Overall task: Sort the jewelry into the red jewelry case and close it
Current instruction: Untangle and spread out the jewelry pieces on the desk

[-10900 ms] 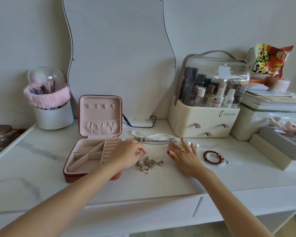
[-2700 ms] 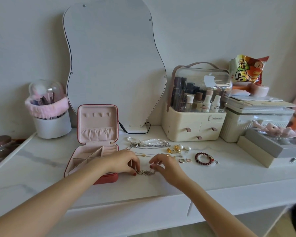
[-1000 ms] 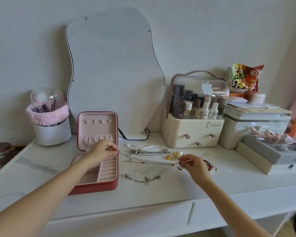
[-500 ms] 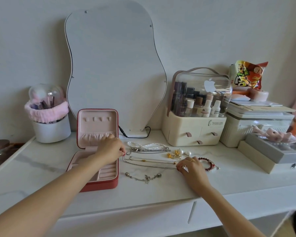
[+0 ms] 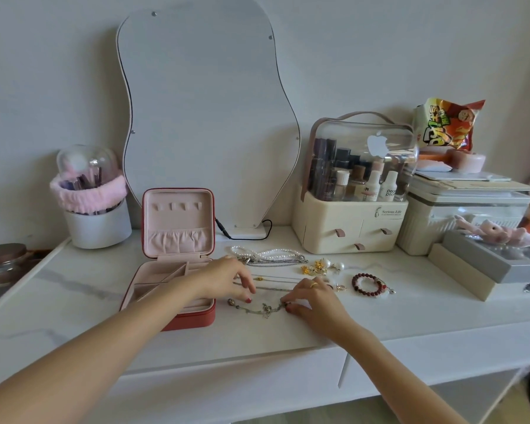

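Bracelet [image 5: 259, 308], charm type: right end pinched by right hand [image 5: 314, 301]; left end just beside left hand [image 5: 227, 280] fingertips, fingers relaxed, holding nothing. Jewelry case [image 5: 178, 270]: open, left of fingers.

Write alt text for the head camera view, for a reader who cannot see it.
Two bare hands work a silver charm bracelet on a white vanity top: the right hand pinches one end, the left hand reaches for the other. The red jewelry case stands open beside them; pearl necklaces and a red bead bracelet lie behind.
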